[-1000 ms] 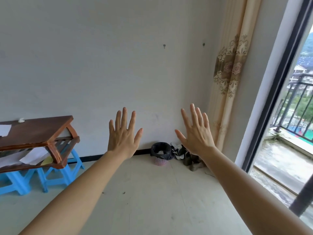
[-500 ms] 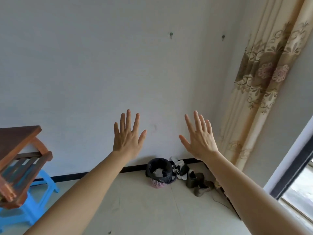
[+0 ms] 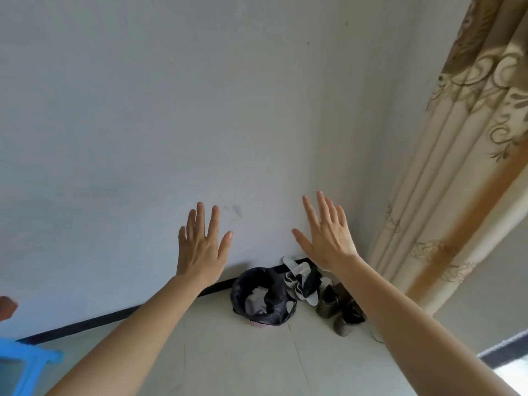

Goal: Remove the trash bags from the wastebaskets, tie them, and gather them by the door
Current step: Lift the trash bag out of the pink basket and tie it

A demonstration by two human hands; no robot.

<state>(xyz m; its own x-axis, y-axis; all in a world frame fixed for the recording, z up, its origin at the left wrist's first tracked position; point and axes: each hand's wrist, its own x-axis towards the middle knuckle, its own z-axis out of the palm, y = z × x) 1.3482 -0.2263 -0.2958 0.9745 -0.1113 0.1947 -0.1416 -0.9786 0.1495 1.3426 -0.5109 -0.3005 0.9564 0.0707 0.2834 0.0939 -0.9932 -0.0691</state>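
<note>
Pale wall corner (image 3: pixel 340 138), bagged wastebasket (image 3: pixel 239 292), left hand (image 3: pixel 200 252), right hand (image 3: pixel 328 241) spread

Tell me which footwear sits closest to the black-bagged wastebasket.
The black-and-white slippers, right beside the wastebasket; the brown boots stand farther off, toward the curtain.

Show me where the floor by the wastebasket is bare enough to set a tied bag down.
Bare floor lies in front of the wastebasket and to its left, along the baseboard toward the blue stool. Its right side is crowded: slippers and boots fill the corner up to the curtain. The left hand and right hand are open, holding nothing.
</note>
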